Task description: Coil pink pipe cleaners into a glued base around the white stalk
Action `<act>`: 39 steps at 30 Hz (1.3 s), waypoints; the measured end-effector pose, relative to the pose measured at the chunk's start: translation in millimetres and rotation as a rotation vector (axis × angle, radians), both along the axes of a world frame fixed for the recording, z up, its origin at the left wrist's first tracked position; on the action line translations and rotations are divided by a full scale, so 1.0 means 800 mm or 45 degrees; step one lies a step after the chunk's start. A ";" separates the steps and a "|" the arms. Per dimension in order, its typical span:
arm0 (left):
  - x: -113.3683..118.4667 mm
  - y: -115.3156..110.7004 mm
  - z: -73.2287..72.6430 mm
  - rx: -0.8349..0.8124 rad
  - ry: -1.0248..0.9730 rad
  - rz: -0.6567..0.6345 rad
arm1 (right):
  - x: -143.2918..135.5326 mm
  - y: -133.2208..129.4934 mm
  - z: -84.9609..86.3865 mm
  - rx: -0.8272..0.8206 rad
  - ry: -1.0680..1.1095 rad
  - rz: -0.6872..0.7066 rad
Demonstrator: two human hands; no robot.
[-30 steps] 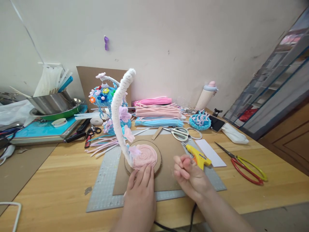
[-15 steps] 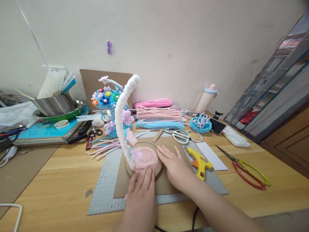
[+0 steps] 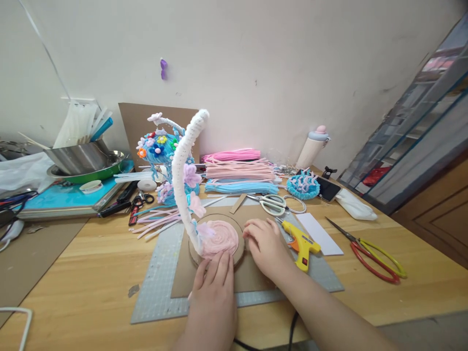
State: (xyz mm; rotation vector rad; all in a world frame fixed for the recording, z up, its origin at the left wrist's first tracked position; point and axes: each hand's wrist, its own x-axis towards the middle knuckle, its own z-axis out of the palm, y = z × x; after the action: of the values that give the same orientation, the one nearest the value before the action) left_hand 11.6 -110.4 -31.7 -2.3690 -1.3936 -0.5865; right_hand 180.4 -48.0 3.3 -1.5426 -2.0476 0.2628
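The pink coil (image 3: 221,236) lies on a disc (image 3: 242,247) over cardboard (image 3: 185,285), in the middle of the near surface (image 3: 102,268). The left hand (image 3: 215,287) lies palm down, fingers straight and together, tips on the coil's near edge; whether it pinches anything underneath, I cannot tell. The right hand (image 3: 266,246) is half curled at the disc's right edge, nothing visible in it; whether it touches is unclear.

The tall stem (image 3: 179,175) rises from the coil's left side on a narrow foot, so a knock or uneven pressing could tilt it or pull it loose, flowers (image 3: 191,175) included. The disc could slide if pushed from one side only.

The glue gun (image 3: 304,243) sits just right of the right hand, its nozzle close by: a burn risk if hot. A cord (image 3: 292,326) under the right forearm could snag. Scissors (image 3: 274,204) lie beyond; loose pipe cleaners (image 3: 155,225) crowd the stem's left.
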 end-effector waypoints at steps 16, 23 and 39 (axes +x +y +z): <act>0.003 -0.001 0.003 -0.028 -0.049 0.016 | -0.018 0.026 -0.013 -0.032 -0.037 -0.047; 0.003 -0.001 0.003 -0.039 -0.045 0.019 | -0.018 0.029 -0.020 0.011 -0.086 -0.127; 0.002 0.000 0.001 -0.026 -0.030 0.008 | -0.003 0.010 -0.024 -0.008 0.005 0.011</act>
State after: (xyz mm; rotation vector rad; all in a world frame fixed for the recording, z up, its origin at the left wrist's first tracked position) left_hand 13.1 -110.7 -30.6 -2.3801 -1.4235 -0.6033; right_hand 177.8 -39.8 -16.0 -1.5362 -2.0526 0.2760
